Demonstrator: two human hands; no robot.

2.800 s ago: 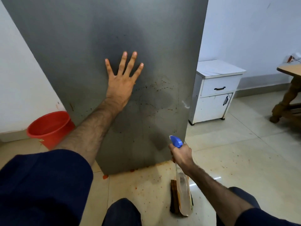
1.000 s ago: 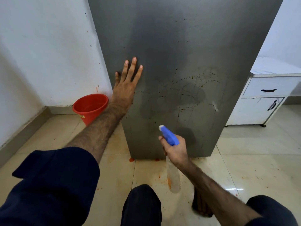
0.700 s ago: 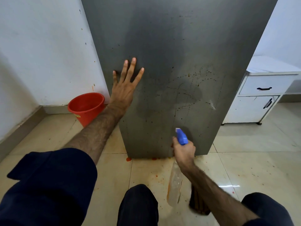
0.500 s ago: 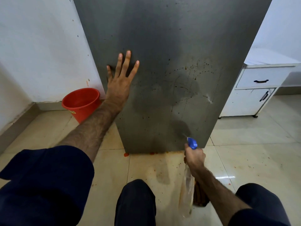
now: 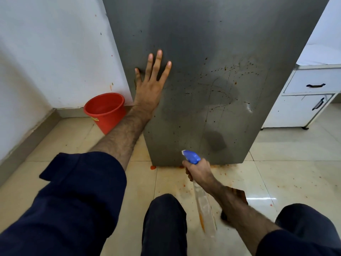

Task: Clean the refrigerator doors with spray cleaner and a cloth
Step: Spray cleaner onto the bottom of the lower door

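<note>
Left hand (image 5: pixel 149 89) lies flat, fingers spread, on the spotted grey refrigerator door (image 5: pixel 212 74). Right hand (image 5: pixel 198 170), lower and to the right, grips the spray bottle (image 5: pixel 203 204) by its blue head; bottle contents unclear. Left of the left hand stands a red bucket (image 5: pixel 105 111), interior mostly hidden.
</note>
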